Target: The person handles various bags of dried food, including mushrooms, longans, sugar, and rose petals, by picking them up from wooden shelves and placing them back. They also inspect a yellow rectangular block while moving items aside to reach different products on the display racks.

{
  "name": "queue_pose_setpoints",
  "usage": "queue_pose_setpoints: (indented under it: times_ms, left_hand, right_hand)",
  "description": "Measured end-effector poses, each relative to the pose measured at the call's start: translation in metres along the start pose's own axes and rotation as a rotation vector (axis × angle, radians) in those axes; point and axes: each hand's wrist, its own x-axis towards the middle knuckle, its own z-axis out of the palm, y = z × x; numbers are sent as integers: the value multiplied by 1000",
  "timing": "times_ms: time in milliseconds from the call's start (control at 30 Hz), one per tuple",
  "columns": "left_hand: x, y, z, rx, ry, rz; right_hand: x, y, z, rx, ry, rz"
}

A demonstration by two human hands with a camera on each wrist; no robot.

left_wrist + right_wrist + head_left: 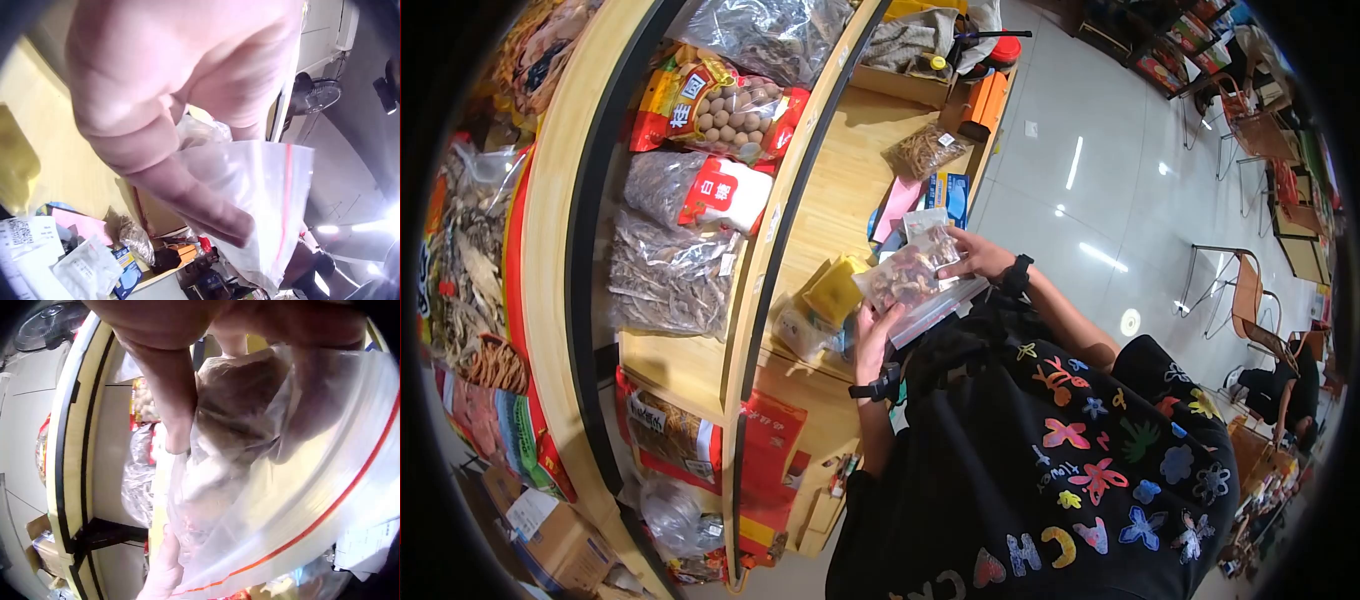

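Note:
A clear zip bag (905,272) with brownish-red dried pieces in it is held between both hands over the shelf's front edge. My left hand (872,345) grips the bag's near side; in the left wrist view its fingers (206,209) lie along the plastic beside the red zip line. At the bag's far side, my right hand (978,257) holds it between thumb and fingers. The right wrist view shows the dark contents (240,387) bunched between them, with some fingers seen through the film. The red-lined zip edge (306,532) hangs wide and loose.
On the wooden shelf (825,165) lie a yellow packet (833,288), a bag of brown dried goods (923,151), a pink card (896,208) and a blue box (952,195). Packed bags, including dried longan (730,110), fill the shelf at left. Chairs (1250,290) stand at right.

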Motion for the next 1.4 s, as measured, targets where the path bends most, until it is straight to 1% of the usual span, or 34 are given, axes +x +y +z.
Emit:
queue_pose_setpoints:
  times_ms: [33,67,100,167,200,233,267,300,367,400,500,533,567,633,667,700,733,767,800,833,900,933,967,1033,1100,1167,1200,1233,1267,1300,1333,1367,1400]
  left_hand:
    - [5,-8,-1,0,2,-7]
    - [12,-19,-4,-5,23,-48]
    - [18,-32,-8,-10,46,-89]
    - [30,-55,-15,-30,34,-107]
    - [37,-68,-19,57,46,-137]
    - [43,-81,-23,145,58,-169]
    - [48,-93,-28,174,80,-203]
    - [52,-94,-24,172,87,-213]
    - [60,-94,-17,413,126,-138]
    - [66,-97,-16,392,160,-153]
    - [91,-126,-27,301,214,-124]
    - [101,-136,-35,379,224,-67]
    - [112,-148,-46,373,241,-64]
    - [127,-142,-49,534,326,-95]
    - [128,-141,-48,536,392,-65]
    - [130,-134,-44,526,412,-57]
    - [131,-130,-42,528,420,-92]
    - [131,-126,-40,530,427,-129]
    - [132,-133,-46,640,391,-128]
    - [129,-132,-44,633,411,-124]
    - [120,-129,-34,654,304,-256]
    - [117,-135,-33,654,285,-225]
    - [111,-140,-36,653,298,-222]
    - [95,-125,-26,533,296,-221]
    - [81,-109,-23,506,336,-176]
    - [65,-92,-33,446,376,19]
    - [52,-60,-25,412,404,111]
    - [38,-25,-20,395,429,173]
    - [28,-9,-26,228,439,228]
    - [16,13,-33,69,411,326]
    - [2,42,-36,59,526,307]
    - [-13,81,-28,101,570,388]
    - [-26,115,-20,147,686,457]
  right_hand:
    - [-2,-3,-1,71,25,107]
    - [7,20,-6,45,55,73]
    - [7,21,-11,48,52,80]
    - [8,20,-18,22,-19,145]
    - [14,33,-24,27,-23,152]
    - [22,57,-29,-235,67,54]
    - [29,72,-33,-496,155,-45]
    - [31,69,-34,-490,149,-37]
    - [38,61,-40,-453,127,69]
    - [49,75,-44,-471,131,46]
    - [71,70,-50,-562,123,56]
    - [80,70,-51,-567,106,55]
    - [91,71,-53,-573,126,19]
    - [113,65,-57,-588,126,-23]
    - [124,61,-59,-571,134,-51]
    - [136,57,-61,-556,141,-79]
    - [151,65,-65,-521,129,-63]
    - [161,74,-67,-672,179,-78]
    - [173,90,-72,-811,158,-28]
    - [182,106,-78,-950,139,21]
    - [187,128,-84,-986,74,88]
    - [186,131,-82,-973,98,100]
    - [184,133,-80,-950,130,52]
    - [181,129,-74,-932,160,84]
    - [177,129,-71,-944,158,95]
    - [172,141,-75,-929,233,7]
    - [166,138,-74,-948,277,63]
    - [165,148,-78,-894,338,46]
    - [162,153,-81,-867,392,44]
    - [156,156,-84,-840,445,41]
    - [146,152,-87,-818,455,81]
    - [135,148,-90,-797,464,121]
    - [128,161,-102,-833,449,136]
